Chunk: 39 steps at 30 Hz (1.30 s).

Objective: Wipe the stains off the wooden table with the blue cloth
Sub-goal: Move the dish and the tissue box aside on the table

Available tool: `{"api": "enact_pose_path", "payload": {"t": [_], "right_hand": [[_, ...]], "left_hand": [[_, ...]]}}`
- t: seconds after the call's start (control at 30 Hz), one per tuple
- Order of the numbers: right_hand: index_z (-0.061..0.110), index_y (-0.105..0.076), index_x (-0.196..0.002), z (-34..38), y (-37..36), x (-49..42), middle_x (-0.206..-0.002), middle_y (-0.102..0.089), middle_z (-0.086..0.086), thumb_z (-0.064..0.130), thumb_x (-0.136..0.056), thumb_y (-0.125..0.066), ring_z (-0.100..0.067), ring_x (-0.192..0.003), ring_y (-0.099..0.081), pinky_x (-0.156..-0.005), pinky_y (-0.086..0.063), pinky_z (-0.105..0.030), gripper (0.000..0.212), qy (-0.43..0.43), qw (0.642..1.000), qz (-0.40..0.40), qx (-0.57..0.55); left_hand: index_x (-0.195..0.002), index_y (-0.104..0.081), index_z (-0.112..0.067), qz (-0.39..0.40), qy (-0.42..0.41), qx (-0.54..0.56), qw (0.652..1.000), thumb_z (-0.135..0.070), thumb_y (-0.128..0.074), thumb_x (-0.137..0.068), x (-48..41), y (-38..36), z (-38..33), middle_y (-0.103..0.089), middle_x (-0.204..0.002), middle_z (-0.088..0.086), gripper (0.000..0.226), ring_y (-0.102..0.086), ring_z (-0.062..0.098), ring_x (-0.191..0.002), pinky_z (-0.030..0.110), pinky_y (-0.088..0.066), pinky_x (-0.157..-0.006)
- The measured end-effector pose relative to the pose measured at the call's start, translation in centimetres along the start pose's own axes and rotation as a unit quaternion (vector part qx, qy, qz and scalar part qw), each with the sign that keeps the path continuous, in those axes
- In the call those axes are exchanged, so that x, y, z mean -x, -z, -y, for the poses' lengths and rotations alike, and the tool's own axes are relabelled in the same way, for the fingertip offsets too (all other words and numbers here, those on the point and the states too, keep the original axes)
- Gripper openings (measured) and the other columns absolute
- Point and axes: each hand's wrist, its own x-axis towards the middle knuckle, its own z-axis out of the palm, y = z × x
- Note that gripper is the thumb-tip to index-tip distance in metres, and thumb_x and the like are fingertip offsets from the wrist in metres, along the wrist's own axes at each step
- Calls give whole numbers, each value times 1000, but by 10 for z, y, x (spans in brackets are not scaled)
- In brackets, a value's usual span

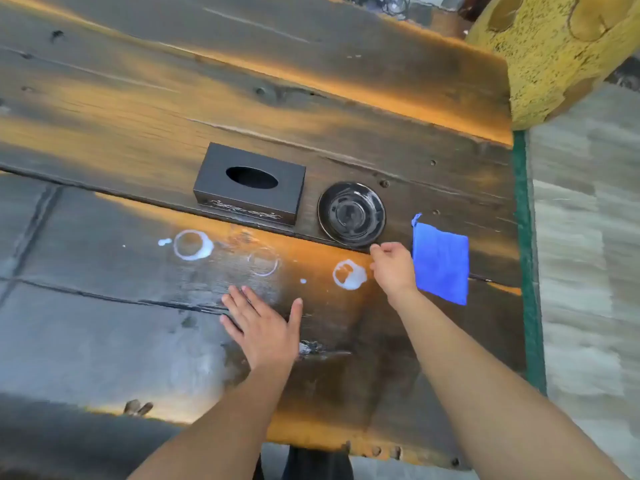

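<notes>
Left hand (261,327) lies flat, fingers spread, empty, on the bench (104,306), nearest the viewer. Beyond it, white ring stains (192,244) mark the wood. Right hand (393,268) is loosely curled, gripping nothing, just left of the cloth (441,263). The cloth lies folded near the bench's right edge. Left of the cloth, farther back: dish (351,214), then tissue box (249,183).

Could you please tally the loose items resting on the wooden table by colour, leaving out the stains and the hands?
Black: 2, the rectangular black tissue box and the round black glossy dish.
Blue: 1, the folded blue cloth.
Total: 3 items on the wooden table.
</notes>
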Motion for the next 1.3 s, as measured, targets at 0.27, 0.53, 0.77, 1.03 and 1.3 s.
{"api": "enact_pose_path", "payload": {"t": [0.27,0.53,0.77,1.03,1.3], "right_hand": [[10,-54,-107,18,-1,-35,-87,-71,-12,9,-103,-55,-16,-68,-73,-75,-63,-35,4,-71,982,29,-171],[14,-62,-75,13,9,-61,-66,-70,-7,7,-97,-57,-19,-67,-69,-75,-60,-37,24,-60,976,16,-210],[2,-62,-72,15,62,-132,-56,-66,-11,0,-91,-54,-17,-53,-66,-59,-57,-32,21,-25,968,-36,-246],[10,-50,-68,12,118,-202,-60,-64,-10,-3,-92,-53,-20,-55,-65,-63,-54,-29,28,-63,946,-121,-292],[11,-49,-83,11,133,-224,-83,-66,-13,-5,-94,-61,-25,-66,-75,-68,-65,-31,23,-89,925,-159,-333]], "left_hand": [[-163,-11,4,-99,16,-79,992,-77,-32,-92,-2,-21,-6,-12,-171,26,109,-6,40,-161,59,-5,-129],[-163,-10,3,-128,38,-81,988,-77,-37,-89,-2,-30,-5,-10,-172,25,112,-2,37,-161,58,-3,-129],[-163,-11,3,-139,42,-76,986,-77,-36,-87,-3,-29,-7,-10,-172,25,113,-3,37,-161,57,-1,-129],[-162,-13,4,-155,41,-63,985,-74,-40,-85,-2,-29,-10,-11,-171,26,113,-4,37,-161,55,1,-129],[-162,-13,4,-156,42,-65,985,-74,-39,-87,-4,-29,-12,-10,-172,25,111,-4,37,-161,55,1,-130]]}}
